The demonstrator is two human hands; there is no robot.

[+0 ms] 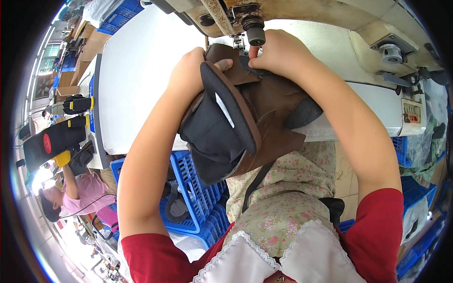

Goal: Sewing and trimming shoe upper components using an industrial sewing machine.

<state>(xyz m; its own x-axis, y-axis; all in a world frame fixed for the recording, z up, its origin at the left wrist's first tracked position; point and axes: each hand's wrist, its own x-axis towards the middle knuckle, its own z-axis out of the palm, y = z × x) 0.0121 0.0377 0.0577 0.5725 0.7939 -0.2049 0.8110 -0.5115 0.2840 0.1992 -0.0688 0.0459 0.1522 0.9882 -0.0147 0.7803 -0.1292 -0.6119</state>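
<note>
A brown leather shoe upper (271,96) with black fabric lining hangs over the front edge of the white sewing table, its far end at the sewing machine's presser foot (238,43). My left hand (191,70) grips its left side, thumb laid over the brown leather close to the needle area. On the other side, my right hand (278,53) pinches the upper at a dark strip (255,68), its fingertips just right of the presser foot. The padded black collar (224,108), with a white label, faces me. Leather folds hide the seam itself.
The machine head (302,16) spans the top of the view. Below the table's left part stand blue plastic crates (193,188) with dark pieces inside. More blue crates (417,198) are at the right. A person in pink (87,193) works at another station far left.
</note>
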